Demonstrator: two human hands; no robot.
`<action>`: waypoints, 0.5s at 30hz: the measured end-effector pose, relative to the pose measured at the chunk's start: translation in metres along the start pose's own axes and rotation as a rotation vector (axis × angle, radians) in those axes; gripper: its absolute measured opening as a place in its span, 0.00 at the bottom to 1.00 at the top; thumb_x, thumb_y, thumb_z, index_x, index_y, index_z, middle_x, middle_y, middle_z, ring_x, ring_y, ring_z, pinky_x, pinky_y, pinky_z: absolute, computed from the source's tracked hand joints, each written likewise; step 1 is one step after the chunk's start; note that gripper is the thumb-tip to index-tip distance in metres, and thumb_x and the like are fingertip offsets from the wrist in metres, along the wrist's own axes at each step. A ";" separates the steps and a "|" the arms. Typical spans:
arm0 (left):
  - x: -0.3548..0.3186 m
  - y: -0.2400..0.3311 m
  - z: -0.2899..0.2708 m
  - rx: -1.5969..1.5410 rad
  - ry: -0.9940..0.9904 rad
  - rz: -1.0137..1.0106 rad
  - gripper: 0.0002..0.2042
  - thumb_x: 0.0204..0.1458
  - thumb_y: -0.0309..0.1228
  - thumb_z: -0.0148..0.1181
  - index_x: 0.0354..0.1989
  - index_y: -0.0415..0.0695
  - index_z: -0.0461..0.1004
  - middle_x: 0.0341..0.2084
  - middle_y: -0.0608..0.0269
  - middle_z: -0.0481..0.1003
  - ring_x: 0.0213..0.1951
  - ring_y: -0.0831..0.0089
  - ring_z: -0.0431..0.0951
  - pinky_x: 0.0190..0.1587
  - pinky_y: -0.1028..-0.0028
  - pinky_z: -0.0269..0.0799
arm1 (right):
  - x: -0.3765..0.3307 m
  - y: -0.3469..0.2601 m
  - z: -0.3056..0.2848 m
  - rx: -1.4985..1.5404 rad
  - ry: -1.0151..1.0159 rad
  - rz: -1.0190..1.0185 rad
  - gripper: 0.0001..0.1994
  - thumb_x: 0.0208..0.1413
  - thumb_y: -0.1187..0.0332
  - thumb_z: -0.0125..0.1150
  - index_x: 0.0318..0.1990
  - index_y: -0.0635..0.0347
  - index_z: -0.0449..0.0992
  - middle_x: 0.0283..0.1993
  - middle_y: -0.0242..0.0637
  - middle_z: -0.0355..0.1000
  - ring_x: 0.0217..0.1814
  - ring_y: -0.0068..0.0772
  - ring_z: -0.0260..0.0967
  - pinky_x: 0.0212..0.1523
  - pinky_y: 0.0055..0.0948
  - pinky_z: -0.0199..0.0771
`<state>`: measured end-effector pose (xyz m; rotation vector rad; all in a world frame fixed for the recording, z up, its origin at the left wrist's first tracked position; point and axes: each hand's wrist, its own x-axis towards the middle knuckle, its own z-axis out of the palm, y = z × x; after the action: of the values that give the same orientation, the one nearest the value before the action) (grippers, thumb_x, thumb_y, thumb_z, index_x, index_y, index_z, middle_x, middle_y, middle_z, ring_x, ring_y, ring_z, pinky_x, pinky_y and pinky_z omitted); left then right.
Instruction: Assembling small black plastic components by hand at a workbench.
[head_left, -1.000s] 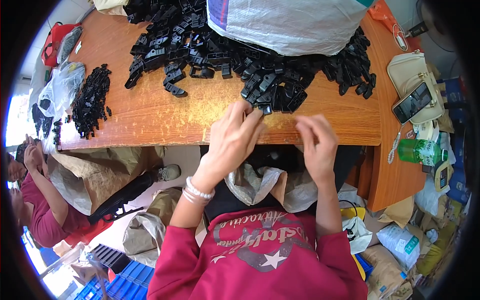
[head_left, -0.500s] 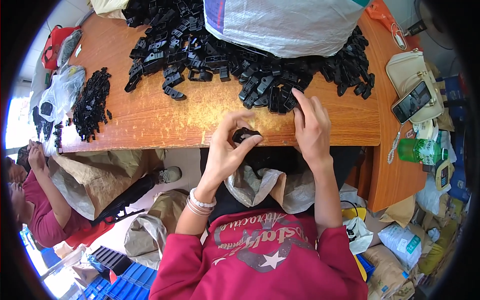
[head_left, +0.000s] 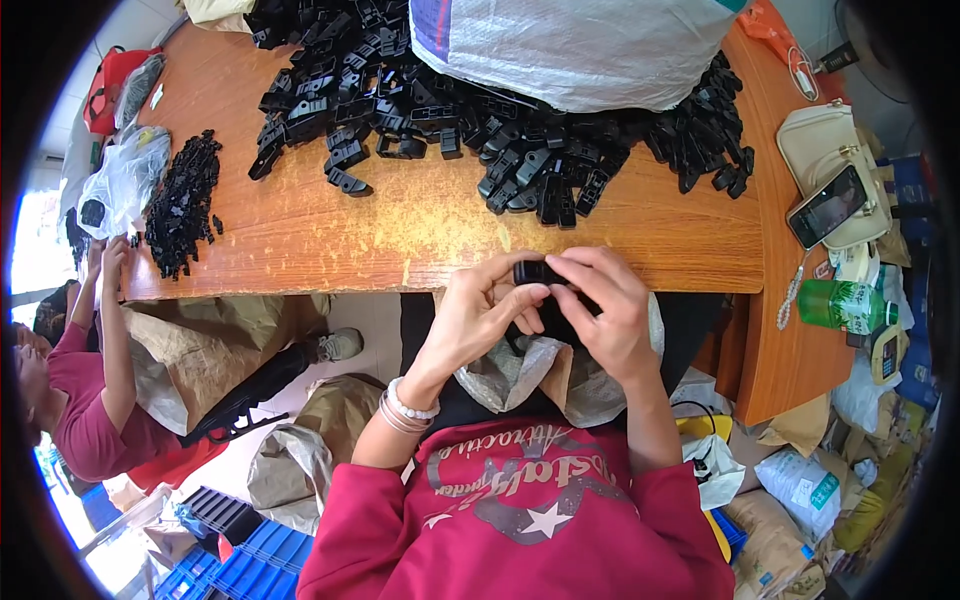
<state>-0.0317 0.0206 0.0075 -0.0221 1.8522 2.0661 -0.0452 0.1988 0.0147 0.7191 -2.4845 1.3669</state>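
Observation:
At the table's front edge, both hands meet around a small black plastic part [head_left: 532, 272]. My left hand [head_left: 478, 312] grips it between thumb and fingers. My right hand [head_left: 607, 308] pinches its right end with the thumb and fingertips; whether a second piece is in those fingers cannot be made out. Beyond the hands lies a large heap of black plastic parts [head_left: 400, 100], some of them loose along its near side. Under my hands, an open woven sack [head_left: 505, 375] rests on my lap, with dark contents partly hidden.
A big white woven sack [head_left: 570, 50] lies on the heap. Smaller black pieces [head_left: 185, 205] are piled at the table's left, where a co-worker [head_left: 110, 410] reaches in. On the right are a handbag [head_left: 835, 150], a phone [head_left: 828, 207] and a green bottle [head_left: 845, 303].
My right hand has left the near edge of the heap and come down to my left hand, joining it on the black part. The co-worker's hands have moved up toward the small pile.

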 end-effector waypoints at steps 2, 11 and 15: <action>-0.001 0.005 0.002 0.005 0.006 0.009 0.17 0.57 0.25 0.58 0.52 0.30 0.68 0.21 0.59 0.78 0.26 0.79 0.79 0.29 0.81 0.73 | -0.001 -0.002 -0.001 -0.048 -0.016 -0.077 0.15 0.46 0.79 0.64 0.44 0.65 0.77 0.42 0.40 0.72 0.42 0.40 0.71 0.41 0.31 0.71; -0.016 0.004 0.008 0.243 0.050 0.322 0.20 0.53 0.17 0.55 0.55 0.39 0.63 0.27 0.57 0.76 0.24 0.74 0.80 0.28 0.77 0.72 | -0.009 -0.008 0.006 0.295 0.015 0.167 0.15 0.48 0.79 0.63 0.45 0.66 0.76 0.44 0.44 0.73 0.43 0.41 0.73 0.42 0.30 0.72; -0.020 -0.005 0.005 0.252 0.067 0.308 0.19 0.53 0.17 0.55 0.53 0.39 0.63 0.25 0.59 0.75 0.22 0.75 0.79 0.27 0.78 0.72 | -0.010 -0.011 0.013 0.170 0.071 0.090 0.13 0.48 0.81 0.62 0.44 0.66 0.76 0.41 0.44 0.73 0.41 0.43 0.73 0.41 0.31 0.72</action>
<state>-0.0103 0.0207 0.0086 0.2791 2.2654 2.0234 -0.0303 0.1862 0.0121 0.5867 -2.3936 1.6224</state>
